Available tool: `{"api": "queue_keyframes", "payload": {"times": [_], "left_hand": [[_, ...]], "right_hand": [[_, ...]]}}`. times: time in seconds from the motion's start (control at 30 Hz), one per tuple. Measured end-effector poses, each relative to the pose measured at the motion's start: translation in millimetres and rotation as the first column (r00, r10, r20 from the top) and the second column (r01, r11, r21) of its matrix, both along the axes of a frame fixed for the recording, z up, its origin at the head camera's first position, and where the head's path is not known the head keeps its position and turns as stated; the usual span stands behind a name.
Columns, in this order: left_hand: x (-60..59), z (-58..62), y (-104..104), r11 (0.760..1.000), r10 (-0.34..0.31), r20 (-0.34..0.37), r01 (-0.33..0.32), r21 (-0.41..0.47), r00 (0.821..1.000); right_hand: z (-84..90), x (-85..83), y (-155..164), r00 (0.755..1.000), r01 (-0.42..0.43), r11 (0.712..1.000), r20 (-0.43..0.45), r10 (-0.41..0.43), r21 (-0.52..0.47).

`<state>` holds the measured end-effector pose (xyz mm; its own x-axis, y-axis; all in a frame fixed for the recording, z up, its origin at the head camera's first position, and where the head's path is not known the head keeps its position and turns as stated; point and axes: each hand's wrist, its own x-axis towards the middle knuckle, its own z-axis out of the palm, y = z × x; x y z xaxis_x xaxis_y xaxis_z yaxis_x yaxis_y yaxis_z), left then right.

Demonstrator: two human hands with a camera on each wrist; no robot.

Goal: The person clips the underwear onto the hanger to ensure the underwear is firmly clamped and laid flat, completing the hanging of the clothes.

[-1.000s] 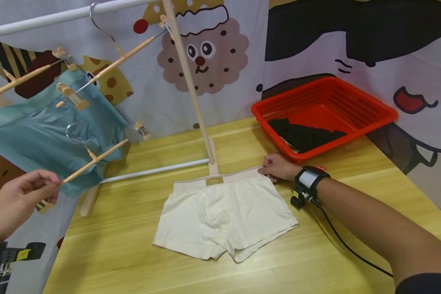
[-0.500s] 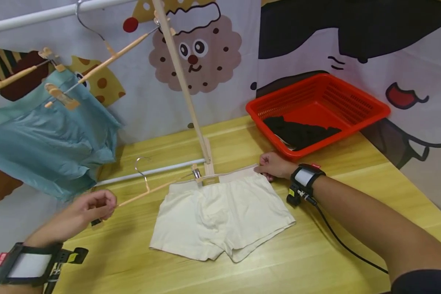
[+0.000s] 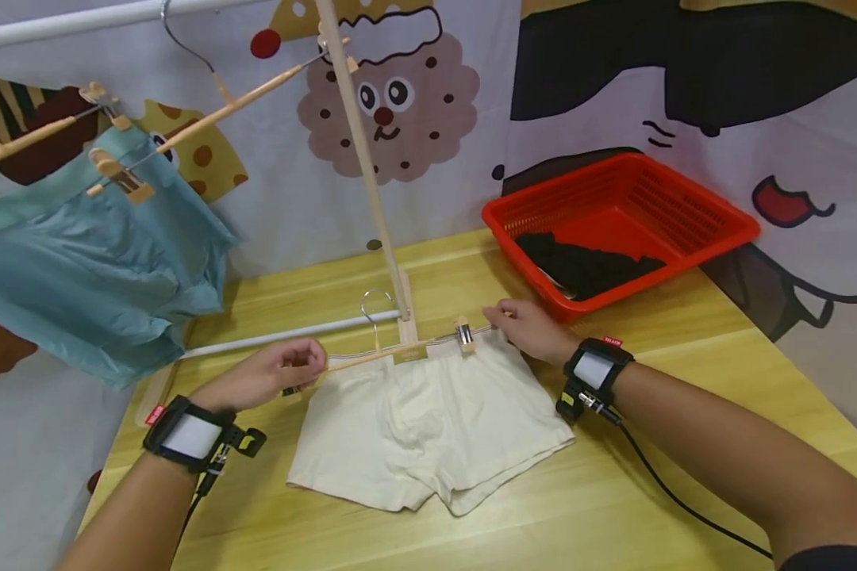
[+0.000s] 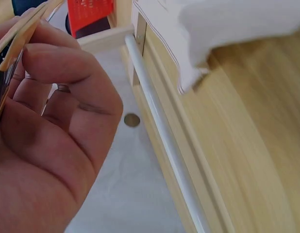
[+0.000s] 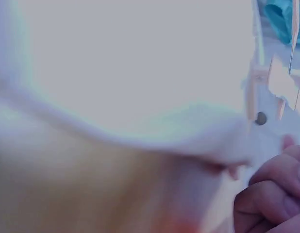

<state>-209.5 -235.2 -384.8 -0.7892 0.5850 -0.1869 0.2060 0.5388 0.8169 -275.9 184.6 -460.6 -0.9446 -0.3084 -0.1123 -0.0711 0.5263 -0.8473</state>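
Note:
Cream boxer shorts [image 3: 428, 428] lie flat on the wooden table, waistband toward the rack. A wooden clip hanger [image 3: 357, 361] with a metal hook lies along the waistband in the head view. My left hand [image 3: 271, 373] grips its left end; in the left wrist view a wooden clip [image 4: 16, 41] sits between thumb and fingers. The hanger's other clip [image 3: 464, 336] overlaps the waistband near its right end. Right there is my right hand [image 3: 536, 329], fingers curled at the waistband corner; I cannot tell whether they pinch the cloth.
A red basket [image 3: 714, 238] with dark cloth [image 3: 586, 266] stands at the back right. On the left, teal shorts [image 3: 114, 262] hang from a rack with a white rail [image 3: 78, 28]. An unloaded clip hanger [image 3: 236, 103] hangs beside the rack's upright [image 3: 364, 159].
My left hand has carried the hanger rightward and down from beside the teal shorts to the cream shorts' waistband. My right hand has stayed by the waistband's right corner, its fingers shifting slightly.

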Motion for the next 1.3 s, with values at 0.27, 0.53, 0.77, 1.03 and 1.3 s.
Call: {"api": "queue_keyframes", "payload": {"times": [0.27,0.53,0.77,1.03,1.3], "left_hand": [[-28.6,-1.1,30.5,0.998,-0.058,0.029,0.058,0.020,0.998],[-49.7,-2.3,36.6,0.997,-0.052,-0.052,0.050,-0.052,0.997],[-69.1,-13.8,33.5,0.992,0.009,-0.061,-0.016,-0.127,0.998],[-77.5,-26.9,38.2,0.975,0.047,-0.119,-0.071,-0.210,0.992],[-75.5,-34.9,45.2,0.960,0.062,-0.129,-0.094,-0.263,0.990]], "right_hand": [[9.5,-12.0,-1.9,0.973,-0.028,0.991,0.226,0.057,-0.131],[3.4,-18.8,6.8,0.948,0.056,0.977,0.318,0.011,-0.203],[0.8,-26.0,7.0,0.966,0.067,0.983,0.259,-0.020,-0.173],[-9.7,-34.3,1.3,0.961,0.059,0.971,0.277,0.008,-0.231],[-16.5,-34.9,0.4,0.962,0.031,0.977,0.271,0.028,-0.212]]}}
